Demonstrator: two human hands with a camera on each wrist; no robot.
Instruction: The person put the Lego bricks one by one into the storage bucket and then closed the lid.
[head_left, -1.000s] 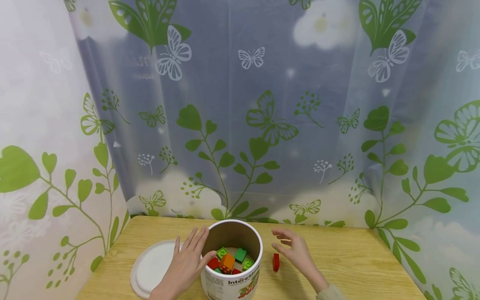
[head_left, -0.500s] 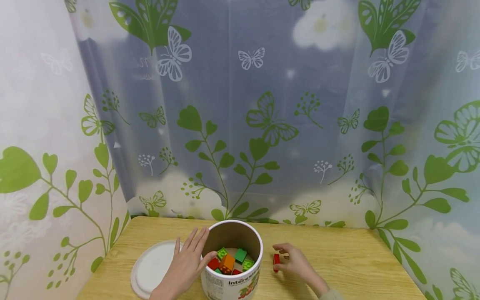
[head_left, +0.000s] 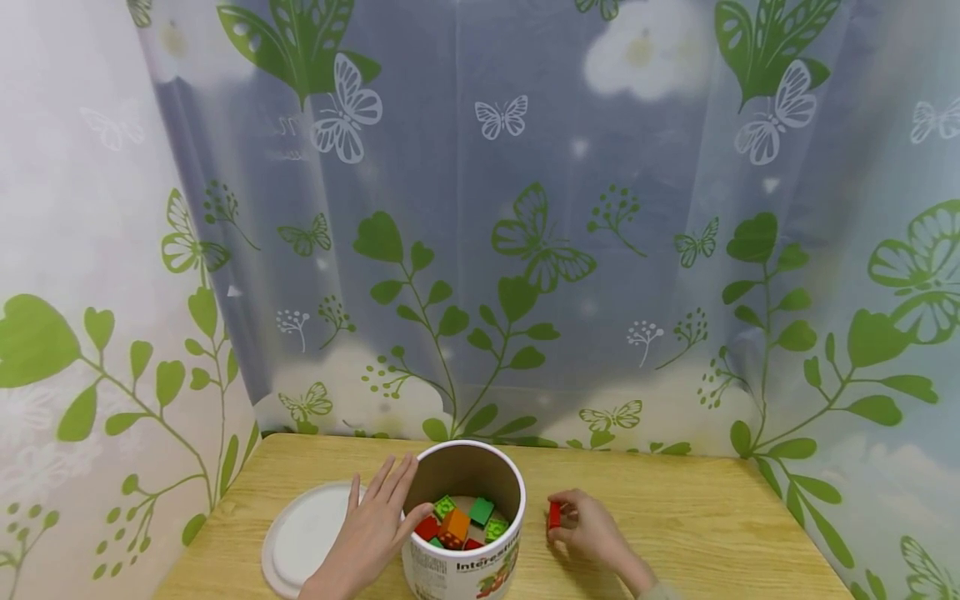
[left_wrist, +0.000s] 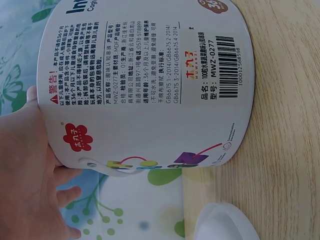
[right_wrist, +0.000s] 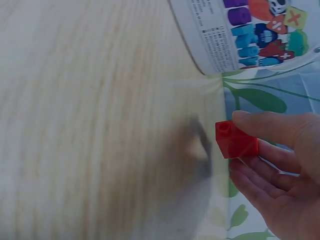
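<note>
My right hand [head_left: 592, 530] pinches a red toy building brick [head_left: 554, 515] between thumb and fingers, to the right of a white bucket [head_left: 461, 575]. In the right wrist view the red brick [right_wrist: 236, 140] shows a stud, and the hand [right_wrist: 280, 160] holds it by its sides. My left hand [head_left: 371, 525] lies with extended fingers against the bucket's left rim. The left wrist view shows that hand [left_wrist: 30, 170] touching the labelled bucket [left_wrist: 150, 75]. Inside the bucket are several bricks, among them an orange brick [head_left: 454, 529] and a green brick [head_left: 481, 511].
A round white lid [head_left: 300, 537] lies on the wooden table [head_left: 712, 533], left of the bucket and partly behind my left arm. A patterned curtain [head_left: 480, 333] with leaves and butterflies hangs behind the table and along its sides.
My right hand has come down to the red brick on the table and now grips it, with the brick slightly raised. The left hand and bucket have stayed put.
</note>
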